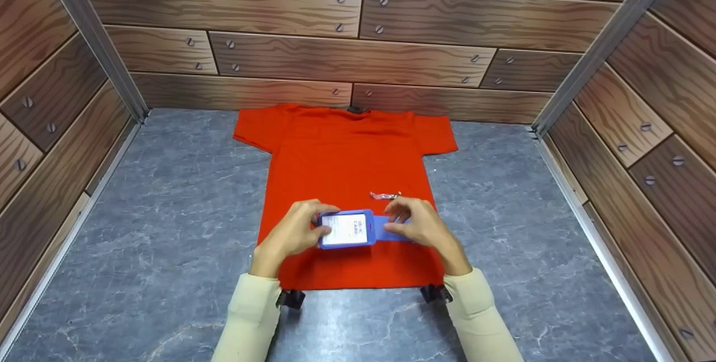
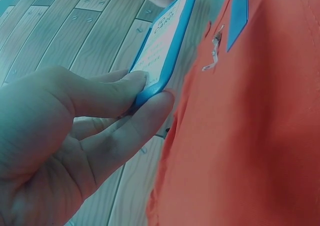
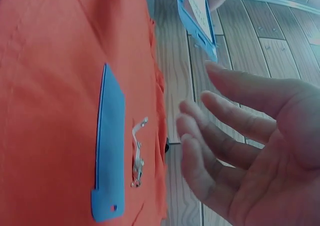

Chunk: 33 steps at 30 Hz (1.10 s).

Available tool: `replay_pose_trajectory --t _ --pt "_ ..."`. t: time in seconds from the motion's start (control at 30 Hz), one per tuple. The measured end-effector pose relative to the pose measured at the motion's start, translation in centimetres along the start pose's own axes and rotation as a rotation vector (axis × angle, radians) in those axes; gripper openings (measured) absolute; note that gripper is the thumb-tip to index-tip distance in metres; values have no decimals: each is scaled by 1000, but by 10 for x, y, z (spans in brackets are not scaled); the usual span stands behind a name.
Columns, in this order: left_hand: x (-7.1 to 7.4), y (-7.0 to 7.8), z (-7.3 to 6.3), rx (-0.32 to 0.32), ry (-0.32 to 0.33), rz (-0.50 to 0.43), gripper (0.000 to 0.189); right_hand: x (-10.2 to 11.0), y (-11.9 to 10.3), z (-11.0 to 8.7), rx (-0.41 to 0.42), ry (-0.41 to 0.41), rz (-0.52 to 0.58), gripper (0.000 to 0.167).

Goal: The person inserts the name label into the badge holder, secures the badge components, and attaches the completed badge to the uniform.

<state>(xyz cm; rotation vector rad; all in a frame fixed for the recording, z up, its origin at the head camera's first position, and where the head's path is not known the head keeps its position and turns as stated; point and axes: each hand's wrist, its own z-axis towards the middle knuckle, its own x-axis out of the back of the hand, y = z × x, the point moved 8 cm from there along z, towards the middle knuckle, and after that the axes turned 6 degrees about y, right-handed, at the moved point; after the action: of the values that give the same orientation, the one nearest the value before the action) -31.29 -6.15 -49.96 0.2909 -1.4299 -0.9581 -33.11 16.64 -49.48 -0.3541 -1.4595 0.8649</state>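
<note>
My left hand (image 1: pixel 292 231) pinches the left end of a blue badge holder (image 1: pixel 371 230), thumb on its face and fingers beneath. A white printed card (image 1: pixel 345 230) sits inside the holder, which is raised above a red T-shirt (image 1: pixel 347 166). Beside the holder's other end is my right hand (image 1: pixel 420 222); its fingers are loosely bent with nothing between them, the thumb tip close to the holder's end. On the shirt below lies a flat blue cover (image 3: pixel 111 146) with a small hole at one end. A metal clip (image 1: pixel 385 196) rests near it.
The T-shirt is spread flat on a grey marbled table (image 1: pixel 184 205), collar toward the back wall (image 1: pixel 313 54). Wood-patterned walls with metal corner posts (image 1: pixel 95 37) enclose the left, right and back.
</note>
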Motion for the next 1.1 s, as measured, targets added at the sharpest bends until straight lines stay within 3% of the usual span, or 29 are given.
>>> replay_pose_trajectory --t 0.4,0.7,1.1 --pt "1 -1 -1 -1 4 2 38 -5 23 -1 -29 -128 -136 37" --pt "1 -2 -2 30 0 -24 39 -4 34 2 17 -100 -264 39" --pt "2 -2 -2 28 -1 -29 39 -2 44 -1 -7 -90 -278 47"
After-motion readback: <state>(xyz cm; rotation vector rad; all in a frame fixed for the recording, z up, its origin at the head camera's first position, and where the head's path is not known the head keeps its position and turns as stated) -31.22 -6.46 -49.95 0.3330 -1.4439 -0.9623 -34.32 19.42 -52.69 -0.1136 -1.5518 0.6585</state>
